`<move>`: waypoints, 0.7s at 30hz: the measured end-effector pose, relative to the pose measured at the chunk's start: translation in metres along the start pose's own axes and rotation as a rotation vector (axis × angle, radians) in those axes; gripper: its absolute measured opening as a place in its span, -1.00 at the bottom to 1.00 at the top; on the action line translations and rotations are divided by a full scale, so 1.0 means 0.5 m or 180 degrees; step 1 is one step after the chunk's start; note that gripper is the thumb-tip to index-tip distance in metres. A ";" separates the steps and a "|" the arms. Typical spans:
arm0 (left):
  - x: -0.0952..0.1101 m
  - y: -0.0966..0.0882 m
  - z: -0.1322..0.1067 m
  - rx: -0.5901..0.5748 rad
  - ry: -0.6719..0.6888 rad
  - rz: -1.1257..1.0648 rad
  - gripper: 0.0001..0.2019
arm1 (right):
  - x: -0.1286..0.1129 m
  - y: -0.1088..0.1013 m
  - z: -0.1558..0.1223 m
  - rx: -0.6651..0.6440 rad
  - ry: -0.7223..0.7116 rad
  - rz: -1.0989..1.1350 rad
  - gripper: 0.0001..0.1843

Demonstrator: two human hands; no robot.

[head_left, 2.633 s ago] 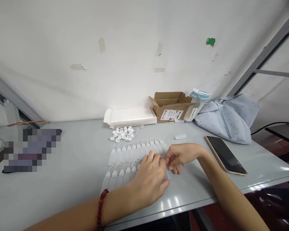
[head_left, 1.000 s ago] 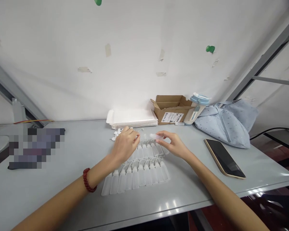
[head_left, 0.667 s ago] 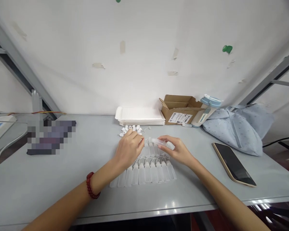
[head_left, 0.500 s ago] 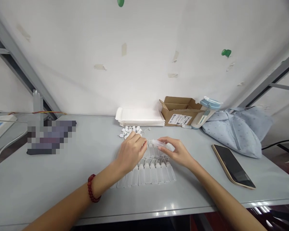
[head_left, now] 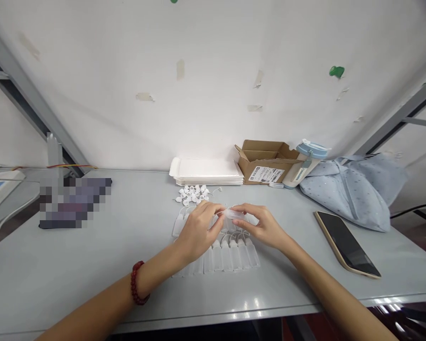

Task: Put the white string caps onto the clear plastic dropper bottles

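Note:
My right hand (head_left: pixel 264 225) grips a small translucent plastic bottle (head_left: pixel 236 214), held almost level with its neck to the left. At that neck, the thumb and fingertips of my left hand (head_left: pixel 202 229) are pinched on a small white cap, mostly hidden by the fingers. Beneath both hands lie rows of similar bottles (head_left: pixel 226 255), side by side, with thin loops at their tops. My left hand and forearm cover part of these rows. Behind my left hand is a heap of loose white caps (head_left: pixel 192 194).
Against the wall stand a stack of white envelopes (head_left: pixel 208 173), an open cardboard box (head_left: pixel 266 163) and a tumbler (head_left: pixel 301 166). On the right lie a pale blue bag (head_left: pixel 351 194) and a phone (head_left: pixel 346 244). A blurred dark item (head_left: pixel 78 203) lies left.
My left hand has moved right, bringing its fingertips to the neck of the bottle. The bottle has been turned nearer level in my right hand. The view has shifted slightly.

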State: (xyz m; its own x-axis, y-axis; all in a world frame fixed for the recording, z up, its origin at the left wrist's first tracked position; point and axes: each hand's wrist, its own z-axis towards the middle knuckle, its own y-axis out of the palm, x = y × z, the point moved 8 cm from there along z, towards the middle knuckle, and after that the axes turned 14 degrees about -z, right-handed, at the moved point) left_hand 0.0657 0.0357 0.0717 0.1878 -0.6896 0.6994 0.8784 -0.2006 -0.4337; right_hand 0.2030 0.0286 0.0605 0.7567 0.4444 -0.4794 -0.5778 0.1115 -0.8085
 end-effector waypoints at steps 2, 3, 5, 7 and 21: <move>-0.005 0.000 0.000 -0.0010 -0.0177 -0.0079 -0.88 | -0.002 -0.001 -0.001 0.0002 -0.0017 0.0045 -0.76; -0.009 0.000 0.000 -0.0020 -0.0290 -0.0135 -0.88 | -0.003 -0.001 -0.001 0.0007 -0.0029 0.0058 -0.77; -0.017 0.001 0.000 -0.0055 -0.0559 -0.0295 -0.87 | -0.004 -0.002 -0.002 0.0023 -0.0041 0.0059 -0.78; -0.023 0.001 0.000 -0.0090 -0.0810 -0.0479 -0.87 | -0.005 -0.002 -0.004 0.0038 -0.0029 0.0052 -0.78; -0.046 0.011 0.000 -0.0116 -0.1685 -0.1250 -0.75 | -0.059 0.003 -0.018 0.0627 -0.0775 -0.0883 -0.76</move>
State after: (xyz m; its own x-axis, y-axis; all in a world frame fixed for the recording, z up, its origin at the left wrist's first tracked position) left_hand 0.0662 0.0504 0.0535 0.0552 -0.1270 0.9904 0.9119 -0.3975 -0.1018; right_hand 0.1824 0.0075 0.0703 0.8111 0.5682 -0.1389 -0.4276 0.4139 -0.8037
